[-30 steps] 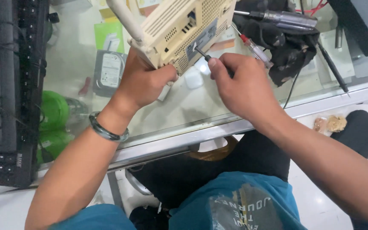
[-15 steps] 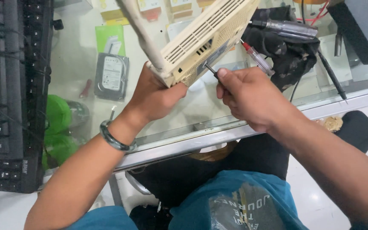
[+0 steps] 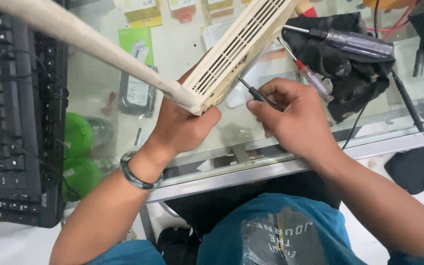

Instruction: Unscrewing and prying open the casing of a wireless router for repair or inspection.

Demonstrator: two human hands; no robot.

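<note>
Two hands work above the glass table (image 3: 251, 162): the left hand (image 3: 185, 125) grips the cream router (image 3: 236, 51) from below, tilted. The right hand (image 3: 295, 120) pinches a small black screwdriver (image 3: 256, 92), its tip touching the router's underside, between both hands.

Glass counter (image 3: 207, 142): black keyboard (image 3: 20, 127) at left; black cloth (image 3: 344, 64) at right bearing two screwdrivers (image 3: 354, 43).
</note>
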